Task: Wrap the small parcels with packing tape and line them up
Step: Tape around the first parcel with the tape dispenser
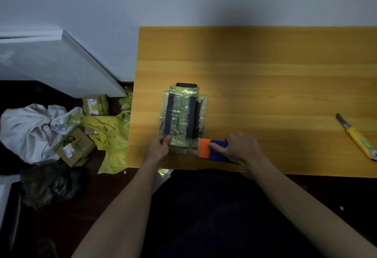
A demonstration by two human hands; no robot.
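The left hand (158, 147) pinches the near left corner of the parcel (183, 115) on the table (265, 74), while the right hand (240, 147) grips the tape dispenser (212, 149) just beside it

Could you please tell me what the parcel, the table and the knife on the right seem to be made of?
Parcel: dark core under glossy clear tape, judging by its wrinkled highlights. Table: wood or wood-look laminate, with grain lines and a smooth matte top. Knife: grey, probably metal blade, yellow, likely plastic handle.

Orange-blue tape dispenser (212, 149), yellow knife (359, 139) — black-striped parcel (182, 115)
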